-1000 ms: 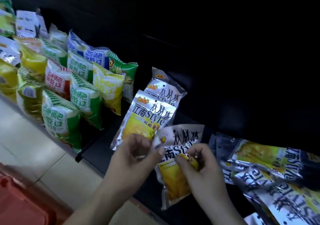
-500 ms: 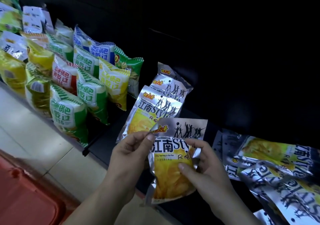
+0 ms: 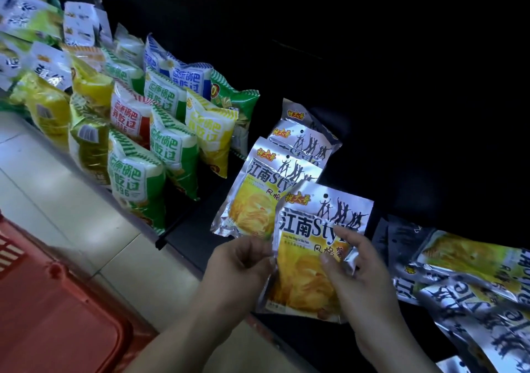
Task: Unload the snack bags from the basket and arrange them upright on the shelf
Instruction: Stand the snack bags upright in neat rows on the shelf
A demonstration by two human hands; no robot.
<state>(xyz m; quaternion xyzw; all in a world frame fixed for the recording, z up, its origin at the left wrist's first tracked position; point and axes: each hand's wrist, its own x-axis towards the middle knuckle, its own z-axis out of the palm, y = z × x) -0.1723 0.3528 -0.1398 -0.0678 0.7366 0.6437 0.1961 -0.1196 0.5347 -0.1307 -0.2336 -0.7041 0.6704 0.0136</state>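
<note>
I hold a silver and yellow chip bag [image 3: 304,257] upright in front of the dark shelf [image 3: 195,235]. My left hand [image 3: 241,263] pinches its left edge. My right hand [image 3: 352,269] grips its right side, thumb across the front. Just behind it a matching bag [image 3: 258,197] leans upright on the shelf, with two more of the same kind [image 3: 304,140] behind that. A red basket [image 3: 57,309] shows at the lower left; its inside is out of view.
Several green, yellow, red and blue snack bags [image 3: 160,143] stand in rows on the left shelf section. A loose pile of silver chip bags [image 3: 464,280] lies flat on the shelf at right. Pale floor tiles [image 3: 57,194] run below the shelf edge.
The held bag has risen and straightened, its front now facing me fully. Both hands shifted up and right with it, closer to the leaning bag.
</note>
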